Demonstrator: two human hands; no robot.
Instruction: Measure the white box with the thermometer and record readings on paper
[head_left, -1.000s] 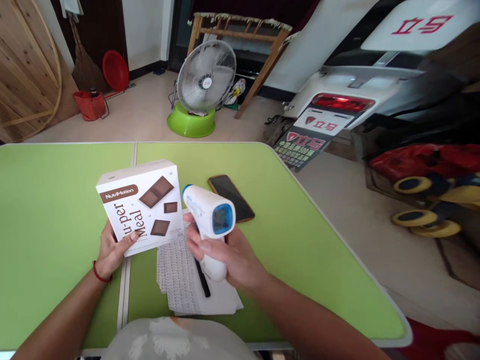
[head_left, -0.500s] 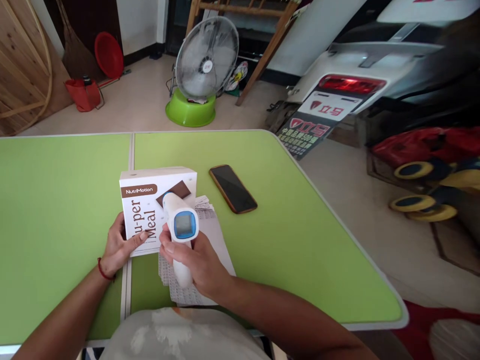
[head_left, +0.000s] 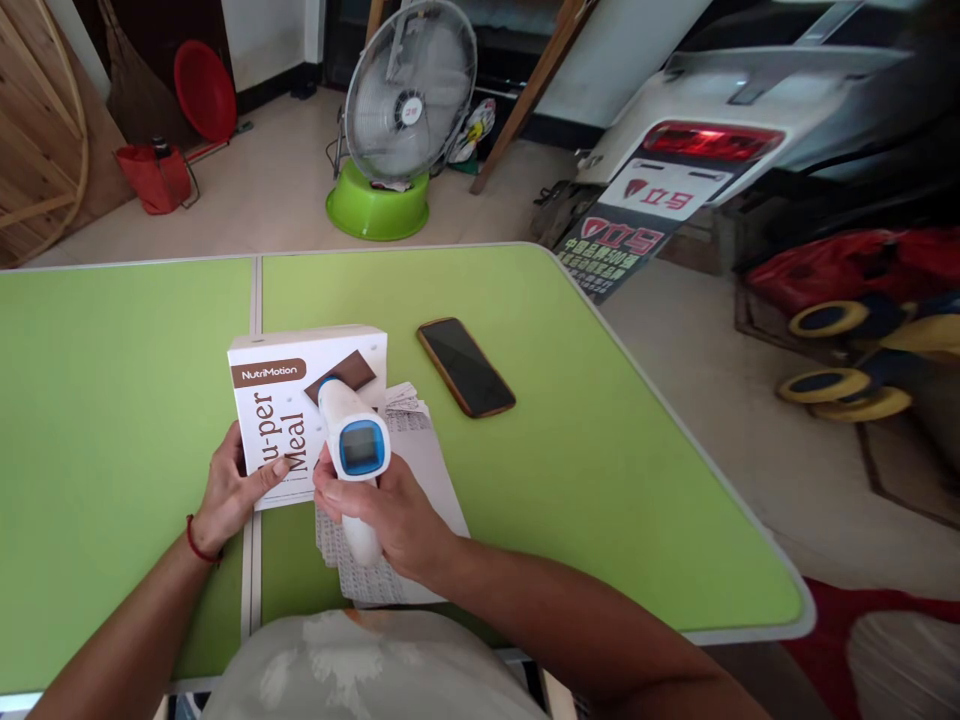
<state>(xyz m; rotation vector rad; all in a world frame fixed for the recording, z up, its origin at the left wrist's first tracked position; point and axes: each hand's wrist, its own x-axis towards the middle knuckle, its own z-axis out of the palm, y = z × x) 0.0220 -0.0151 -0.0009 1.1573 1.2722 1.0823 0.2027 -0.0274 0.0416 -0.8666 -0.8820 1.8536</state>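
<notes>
Left hand (head_left: 232, 495) is clamping the white box (head_left: 271, 415) at its lower left corner, thumb lying on the front face, fingers going behind the side. Box is standing tilted over the green table (head_left: 600, 500), across the seam strip (head_left: 251, 560); can't tell if its bottom edge is touching down. Front is showing a brown NutriMotion label along the top, "Meal" running sideways below, and a chocolate picture partly covered by the thermometer (head_left: 349, 420). Right hand (head_left: 401, 515) is wrapping the thermometer's handle, thumb on the near side, fingers curling round the far side. Blue nose is pointing at the box face; can't tell whether it's touching. Blue-framed screen is facing the wearer, reading not legible. Hands are sitting close together, not touching. Printed sheets (head_left: 424, 490) are lying stacked under the right hand and thermometer, fanning out a bit. Phone (head_left: 466, 367) is lying screen up, dark, right of the box, well apart from both hands. Red bracelet (head_left: 199, 545) is circling the left wrist. Beyond the table, a fan (head_left: 411, 110) is standing on a green basin (head_left: 377, 210).
</notes>
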